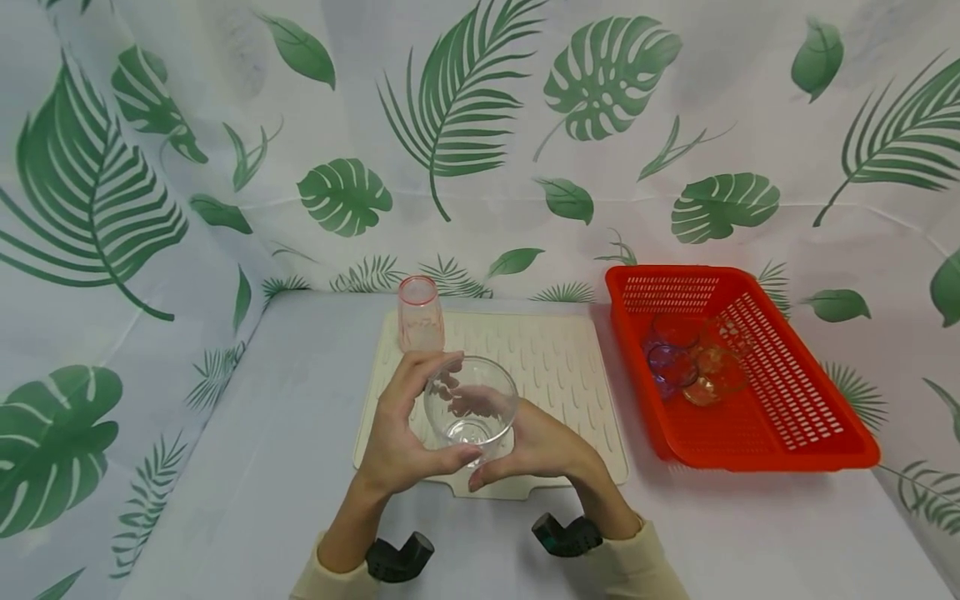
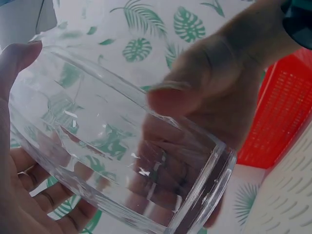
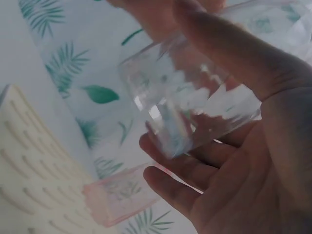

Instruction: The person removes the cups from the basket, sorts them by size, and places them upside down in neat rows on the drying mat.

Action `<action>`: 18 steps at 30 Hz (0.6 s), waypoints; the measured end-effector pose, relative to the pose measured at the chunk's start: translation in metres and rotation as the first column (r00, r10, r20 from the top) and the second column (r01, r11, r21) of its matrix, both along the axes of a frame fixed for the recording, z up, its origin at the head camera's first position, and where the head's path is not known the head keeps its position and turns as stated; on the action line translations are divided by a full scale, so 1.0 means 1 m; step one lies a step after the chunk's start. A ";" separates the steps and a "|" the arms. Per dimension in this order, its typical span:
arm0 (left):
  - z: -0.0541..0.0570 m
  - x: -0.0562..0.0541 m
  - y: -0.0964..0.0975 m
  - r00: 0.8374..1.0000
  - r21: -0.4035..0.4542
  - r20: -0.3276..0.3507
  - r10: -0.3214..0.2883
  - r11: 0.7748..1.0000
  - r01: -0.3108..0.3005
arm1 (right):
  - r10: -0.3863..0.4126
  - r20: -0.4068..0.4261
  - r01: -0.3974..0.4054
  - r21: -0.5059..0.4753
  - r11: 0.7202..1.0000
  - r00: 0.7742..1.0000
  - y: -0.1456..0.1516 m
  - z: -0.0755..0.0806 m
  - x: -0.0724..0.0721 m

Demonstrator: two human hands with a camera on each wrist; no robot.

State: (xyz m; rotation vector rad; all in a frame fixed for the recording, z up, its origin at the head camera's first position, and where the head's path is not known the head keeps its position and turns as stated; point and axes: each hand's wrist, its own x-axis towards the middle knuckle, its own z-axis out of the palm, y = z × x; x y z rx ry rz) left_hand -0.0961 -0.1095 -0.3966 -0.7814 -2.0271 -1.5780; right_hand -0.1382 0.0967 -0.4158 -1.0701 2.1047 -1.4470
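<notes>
A clear drinking glass (image 1: 471,402) is held by both hands above the cream drying mat (image 1: 540,358), its mouth tipped toward the head camera. My left hand (image 1: 405,425) grips it near the rim, thumb on the near side and fingers round the far side. Lower down, my right hand (image 1: 543,442) curls round the glass near its thick base. In the left wrist view the glass (image 2: 112,141) lies slanted between both hands. The right wrist view shows the right fingers (image 3: 209,161) behind the glass. A pink-tinted glass (image 1: 422,317) stands on the mat's back left corner.
A red plastic basket (image 1: 757,450) with slotted walls stands right of the mat. Several purple, amber and clear glasses (image 1: 701,371) lie inside it. A leaf-patterned cloth (image 1: 480,125) rises behind the white table surface (image 1: 255,467).
</notes>
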 end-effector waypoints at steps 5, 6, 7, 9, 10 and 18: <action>0.001 -0.001 -0.003 1.000 0.019 -0.021 0.013 1.000 -0.012 | 0.072 0.025 -0.073 0.048 0.996 0.997 -0.002 -0.014 -0.008; 0.001 -0.001 -0.003 1.000 0.020 -0.020 0.017 1.000 -0.016 | 0.083 0.033 -0.085 0.056 0.995 0.996 -0.002 -0.017 -0.010; 0.001 -0.001 -0.003 1.000 0.022 -0.019 0.020 1.000 -0.020 | 0.086 0.048 -0.089 0.068 0.994 0.995 -0.002 -0.019 -0.010; 0.001 -0.001 -0.004 1.000 0.022 -0.017 0.024 0.999 -0.023 | 0.097 0.061 -0.102 0.076 0.992 0.993 -0.004 -0.024 -0.012; 0.001 -0.001 -0.004 1.000 0.021 -0.015 0.025 0.999 -0.025 | 0.100 0.060 -0.105 0.078 0.991 0.993 -0.004 -0.026 -0.013; 0.004 -0.001 -0.008 0.999 0.041 -0.031 0.039 0.998 -0.038 | 0.113 0.070 -0.115 0.016 0.993 0.991 -0.005 -0.028 -0.015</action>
